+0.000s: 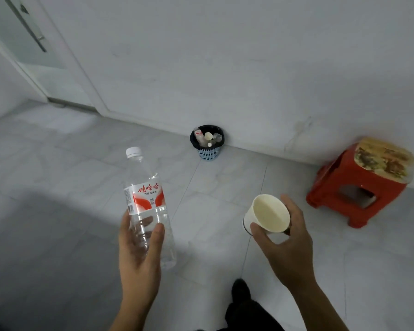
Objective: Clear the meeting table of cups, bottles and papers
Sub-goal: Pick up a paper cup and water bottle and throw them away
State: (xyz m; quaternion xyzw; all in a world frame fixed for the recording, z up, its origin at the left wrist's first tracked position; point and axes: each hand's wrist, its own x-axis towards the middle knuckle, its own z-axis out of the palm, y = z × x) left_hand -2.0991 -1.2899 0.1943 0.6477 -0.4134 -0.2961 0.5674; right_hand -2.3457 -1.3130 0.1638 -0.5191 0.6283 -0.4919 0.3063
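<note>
My left hand [139, 249] grips the lower part of a clear plastic water bottle [146, 197] with a white cap and a red-and-white label, held nearly upright. My right hand [287, 237] holds an empty white paper cup [268, 213], tilted so its mouth faces me. Further ahead, a small blue waste basket [208, 152] with a black liner stands on the floor against the wall. Several bottles and cups fill it. Both hands are well short of the basket.
A red plastic stool [349, 194] with a patterned top stands at the right by the wall. A white door [58, 56] is at the far left. Grey floor tiles stretch between me and the basket. My dark shoe [240, 290] shows at the bottom.
</note>
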